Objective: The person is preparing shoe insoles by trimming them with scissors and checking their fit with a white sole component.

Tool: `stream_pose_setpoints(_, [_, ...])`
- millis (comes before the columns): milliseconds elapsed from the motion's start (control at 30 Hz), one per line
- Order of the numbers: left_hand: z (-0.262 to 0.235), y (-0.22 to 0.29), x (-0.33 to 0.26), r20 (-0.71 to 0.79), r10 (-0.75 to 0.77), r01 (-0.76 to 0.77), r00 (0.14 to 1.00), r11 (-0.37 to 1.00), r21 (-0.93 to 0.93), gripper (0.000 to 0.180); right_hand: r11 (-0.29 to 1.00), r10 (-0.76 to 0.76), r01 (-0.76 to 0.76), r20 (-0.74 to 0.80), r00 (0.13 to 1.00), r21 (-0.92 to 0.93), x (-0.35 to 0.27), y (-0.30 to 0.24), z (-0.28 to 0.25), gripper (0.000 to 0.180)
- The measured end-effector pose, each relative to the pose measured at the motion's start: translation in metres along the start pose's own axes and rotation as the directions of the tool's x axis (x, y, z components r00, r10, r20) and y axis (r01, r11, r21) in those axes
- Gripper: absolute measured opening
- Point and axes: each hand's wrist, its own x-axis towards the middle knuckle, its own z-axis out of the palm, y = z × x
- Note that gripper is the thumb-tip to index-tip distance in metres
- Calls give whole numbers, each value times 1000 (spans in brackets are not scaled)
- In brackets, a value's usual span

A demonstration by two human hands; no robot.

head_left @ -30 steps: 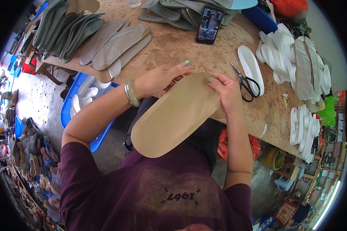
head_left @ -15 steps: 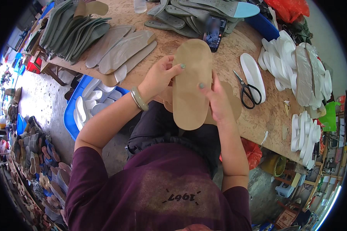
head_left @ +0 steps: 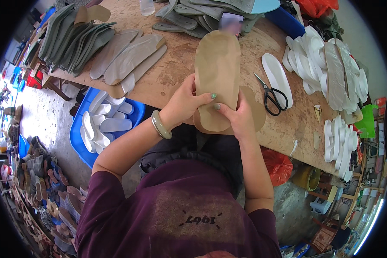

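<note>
A tan insole (head_left: 218,64) is held upright in front of me at the table's near edge, its wide end pointing away. My left hand (head_left: 192,99) grips its left edge, fingers behind and thumb on the face. From the right side my right hand (head_left: 238,117) pinches it the same way, the two thumbs almost meeting. Under and beside it lie more tan pieces (head_left: 254,109), partly hidden. Right of these rest scissors with black handles (head_left: 274,101) and a white sole (head_left: 276,77). Beyond the insole's top is a phone (head_left: 231,23), partly covered.
Grey-green soles are piled at the far left (head_left: 71,41) and far middle (head_left: 182,19). Clear-wrapped insoles (head_left: 131,60) lie on the left. White soles (head_left: 307,64) crowd the right. Below the table are a blue bin (head_left: 79,139) of white soles and a red bag (head_left: 277,167).
Both hands have slid down toward the insole's near end, and its far end now stands higher in view. The thumbs have come closer together. My view has shifted a little.
</note>
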Motion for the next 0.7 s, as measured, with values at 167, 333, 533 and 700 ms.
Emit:
stream_pose_setpoints(167, [1, -5, 6, 30, -17, 19, 999, 997, -69, 59, 995, -23, 26, -25, 999, 95, -5, 1, -12, 74])
stream_pose_setpoints(333, [-5, -4, 10, 97, -42, 46, 994, 998, -42, 53, 803, -437, 282, -197, 878, -526, -7, -15, -26, 65])
stream_pose_setpoints(533, [-39, -5, 35, 127, -102, 110, 987, 992, -62, 44, 243, -496, 653, 487, 719, -717, 26, -33, -15, 44])
stream_pose_setpoints(700, [-66, -4, 42, 31, -170, 142, 985, 897, 419, 40, 290, -325, 702, 623, 712, -651, 65, -6, -10, 43])
